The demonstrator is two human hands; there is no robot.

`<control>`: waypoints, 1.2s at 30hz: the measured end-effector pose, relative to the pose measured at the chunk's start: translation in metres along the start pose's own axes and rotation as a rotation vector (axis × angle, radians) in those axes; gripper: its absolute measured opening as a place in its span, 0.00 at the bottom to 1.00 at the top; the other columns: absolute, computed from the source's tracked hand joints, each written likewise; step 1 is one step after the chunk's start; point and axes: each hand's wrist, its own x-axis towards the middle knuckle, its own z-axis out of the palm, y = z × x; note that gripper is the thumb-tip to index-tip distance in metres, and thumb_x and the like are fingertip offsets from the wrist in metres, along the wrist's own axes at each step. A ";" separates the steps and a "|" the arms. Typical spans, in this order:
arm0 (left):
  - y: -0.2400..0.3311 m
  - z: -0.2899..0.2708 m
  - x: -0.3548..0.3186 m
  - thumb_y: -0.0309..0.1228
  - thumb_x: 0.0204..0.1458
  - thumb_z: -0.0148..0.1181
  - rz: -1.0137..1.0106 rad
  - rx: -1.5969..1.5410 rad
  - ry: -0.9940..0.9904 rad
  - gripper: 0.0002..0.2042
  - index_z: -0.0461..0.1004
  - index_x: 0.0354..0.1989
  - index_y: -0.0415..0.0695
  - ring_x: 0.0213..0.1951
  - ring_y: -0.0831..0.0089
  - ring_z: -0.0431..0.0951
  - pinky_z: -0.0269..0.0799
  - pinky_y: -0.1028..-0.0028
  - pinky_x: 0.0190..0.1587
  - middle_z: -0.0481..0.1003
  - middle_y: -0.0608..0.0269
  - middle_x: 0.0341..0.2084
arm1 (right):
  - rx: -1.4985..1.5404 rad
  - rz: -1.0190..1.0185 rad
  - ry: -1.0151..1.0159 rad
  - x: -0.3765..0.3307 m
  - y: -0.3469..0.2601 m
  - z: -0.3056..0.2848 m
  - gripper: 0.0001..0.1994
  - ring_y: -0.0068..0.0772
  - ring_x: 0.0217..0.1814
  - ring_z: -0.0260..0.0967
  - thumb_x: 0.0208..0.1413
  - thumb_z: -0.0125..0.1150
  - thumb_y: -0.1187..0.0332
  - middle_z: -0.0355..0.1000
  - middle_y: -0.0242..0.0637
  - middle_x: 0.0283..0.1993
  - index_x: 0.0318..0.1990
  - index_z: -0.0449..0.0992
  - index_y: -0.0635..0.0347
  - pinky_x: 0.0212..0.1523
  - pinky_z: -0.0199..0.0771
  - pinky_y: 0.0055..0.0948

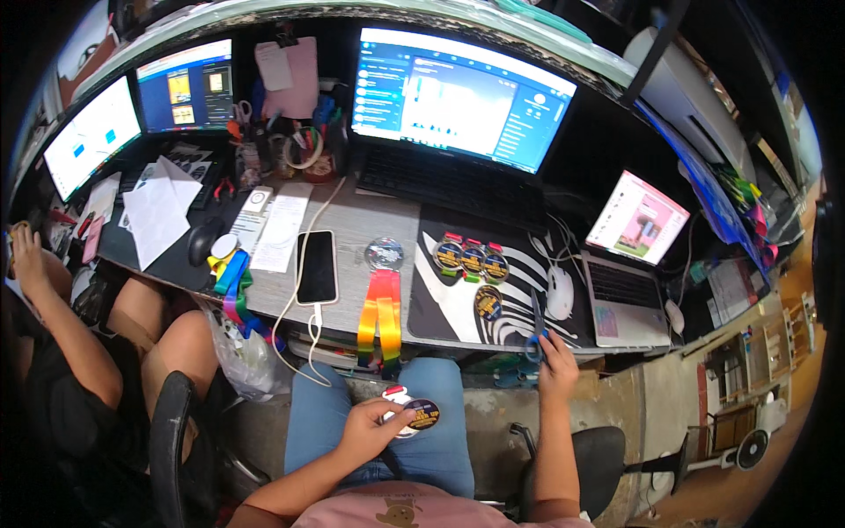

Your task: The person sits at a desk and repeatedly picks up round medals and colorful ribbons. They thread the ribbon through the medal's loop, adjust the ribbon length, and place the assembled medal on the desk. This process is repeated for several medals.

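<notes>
Over my lap, my left hand (363, 433) is closed on a silver medal with a red clip at its top. A round dark sticker (424, 414) with gold lettering lies against the medal's face under my thumb. At the desk's front edge my right hand (558, 365) grips scissors by their blue handles (532, 348), blades pointing away from me. Beyond the scissors, to their left, a loose round dark disc (488, 303) rests on the black-and-white mat (431, 310). Three medals (472, 260) with red clips sit in a row above it.
A clear-faced medal (385, 254) lies on the desk, its rainbow ribbon (378, 317) hanging over the edge. Left of it is a cabled smartphone (317, 268). A white mouse (559, 293) and a laptop (627, 295) stand right. Another person's arm (75, 339) is at far left.
</notes>
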 end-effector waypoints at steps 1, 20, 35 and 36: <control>0.000 -0.002 0.001 0.31 0.50 0.68 0.057 0.045 0.018 0.09 0.81 0.30 0.36 0.27 0.77 0.75 0.67 0.78 0.29 0.77 0.61 0.25 | -0.010 0.008 -0.009 0.001 -0.004 0.009 0.24 0.48 0.49 0.74 0.37 0.54 0.84 0.75 0.48 0.51 0.46 0.80 0.58 0.51 0.72 0.39; -0.006 -0.017 -0.004 0.31 0.53 0.67 0.009 -0.107 0.007 0.08 0.81 0.34 0.37 0.33 0.79 0.76 0.69 0.79 0.34 0.77 0.61 0.30 | -0.054 0.415 0.012 0.037 -0.026 0.050 0.11 0.49 0.40 0.75 0.41 0.61 0.80 0.78 0.49 0.36 0.34 0.82 0.61 0.45 0.73 0.38; -0.013 -0.042 -0.017 0.31 0.53 0.66 0.077 -0.079 -0.013 0.08 0.81 0.34 0.38 0.30 0.82 0.75 0.69 0.81 0.33 0.78 0.63 0.28 | 0.503 0.359 0.297 0.079 -0.130 0.011 0.07 0.36 0.41 0.76 0.39 0.62 0.85 0.78 0.47 0.38 0.29 0.79 0.68 0.45 0.74 0.30; -0.017 -0.043 -0.019 0.31 0.53 0.66 0.047 -0.102 -0.011 0.08 0.81 0.34 0.38 0.31 0.82 0.75 0.69 0.81 0.33 0.78 0.63 0.28 | 0.533 0.301 0.236 0.097 -0.154 0.021 0.07 0.36 0.41 0.76 0.39 0.62 0.85 0.79 0.47 0.38 0.28 0.79 0.68 0.46 0.74 0.30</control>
